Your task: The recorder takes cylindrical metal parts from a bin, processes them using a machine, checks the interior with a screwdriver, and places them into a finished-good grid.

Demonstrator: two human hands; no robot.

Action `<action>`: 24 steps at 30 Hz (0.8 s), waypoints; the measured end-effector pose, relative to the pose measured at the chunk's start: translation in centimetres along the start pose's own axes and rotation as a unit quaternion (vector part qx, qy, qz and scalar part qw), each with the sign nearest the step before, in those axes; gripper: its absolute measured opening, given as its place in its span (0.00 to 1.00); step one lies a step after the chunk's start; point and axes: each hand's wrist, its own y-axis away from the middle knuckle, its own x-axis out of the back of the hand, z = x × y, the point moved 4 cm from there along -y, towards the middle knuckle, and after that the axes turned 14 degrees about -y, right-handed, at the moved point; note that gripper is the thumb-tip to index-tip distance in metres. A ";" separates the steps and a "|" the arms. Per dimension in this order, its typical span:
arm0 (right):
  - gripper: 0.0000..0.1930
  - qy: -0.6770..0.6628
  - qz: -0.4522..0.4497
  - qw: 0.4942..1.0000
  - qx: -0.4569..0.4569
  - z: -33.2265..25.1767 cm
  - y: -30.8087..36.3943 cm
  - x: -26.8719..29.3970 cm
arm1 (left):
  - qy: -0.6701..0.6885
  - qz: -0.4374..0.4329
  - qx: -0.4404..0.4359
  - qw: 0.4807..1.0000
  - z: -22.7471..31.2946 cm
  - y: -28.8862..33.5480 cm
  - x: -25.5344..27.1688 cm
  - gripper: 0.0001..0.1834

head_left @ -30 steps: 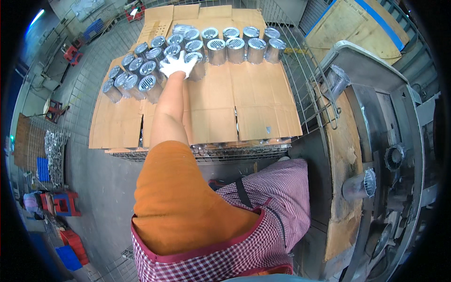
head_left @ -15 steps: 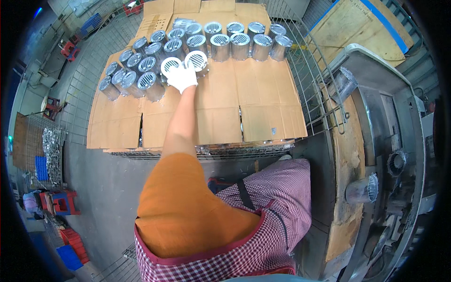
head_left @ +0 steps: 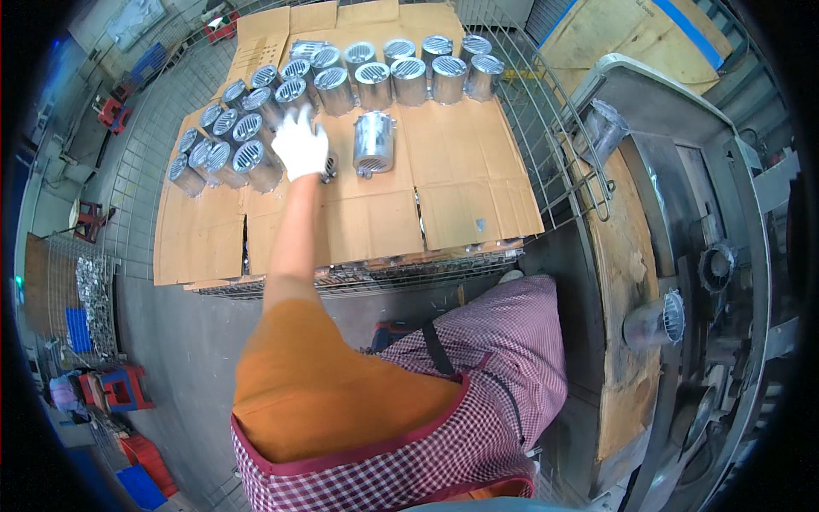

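Note:
My left hand (head_left: 300, 147), in a white glove, reaches over the cardboard (head_left: 375, 209) with its fingers apart. Beneath and beside its wrist shows part of a metal cylinder (head_left: 331, 167), mostly hidden by the hand. To its right another silver cylinder (head_left: 374, 143) lies on its side, slotted end toward me. Just left of the hand stands the near end of a group of upright cylinders with slotted tops (head_left: 249, 155). Behind it, more of them form rows (head_left: 373, 75) across the far part of the cardboard. My right hand is out of view.
A wire cage side (head_left: 546, 145) rises right of the cardboard. Further right, a metal trough (head_left: 631, 77) runs alongside a wooden board (head_left: 627, 256). One cylinder (head_left: 601, 128) leans at the trough, another (head_left: 655, 320) lies lower down. Red and blue stools (head_left: 119, 388) stand at left.
My left hand has come off the two nearest cylinders, its fingers now spread. One of them, upright before, now lies on its side; the other is mostly hidden by the hand. The view has shifted slightly.

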 end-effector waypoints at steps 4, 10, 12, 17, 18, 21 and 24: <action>0.25 0.065 0.015 0.998 0.021 -0.6 0.0 0.6 | -0.091 -0.377 -0.012 0.922 -0.3 -5.1 -3.6 0.30; 0.19 0.056 -0.070 0.996 0.001 -0.5 0.3 1.3 | -0.058 -0.439 -0.274 0.854 10.5 -5.4 -6.9 0.30; 0.18 0.070 -0.095 0.993 -0.005 -0.5 -0.2 1.4 | -0.061 -0.434 -0.314 0.842 14.0 -4.1 -7.5 0.30; 0.28 0.003 -0.209 0.973 -0.093 0.1 -0.7 0.4 | -0.053 -0.468 -0.407 0.783 20.0 -2.3 -7.1 0.23; 0.27 -0.007 -0.161 0.984 -0.079 -0.1 -0.7 0.6 | -0.031 -0.448 -0.407 0.795 20.5 -2.5 -6.2 0.21; 0.26 -0.019 -0.102 0.990 -0.091 0.1 -0.4 0.5 | -0.017 -0.417 -0.416 0.808 22.0 -2.0 -2.3 0.19; 0.25 -0.031 -0.093 0.988 -0.120 0.3 -0.2 0.2 | 0.002 -0.310 -0.436 0.845 22.7 0.4 3.4 0.15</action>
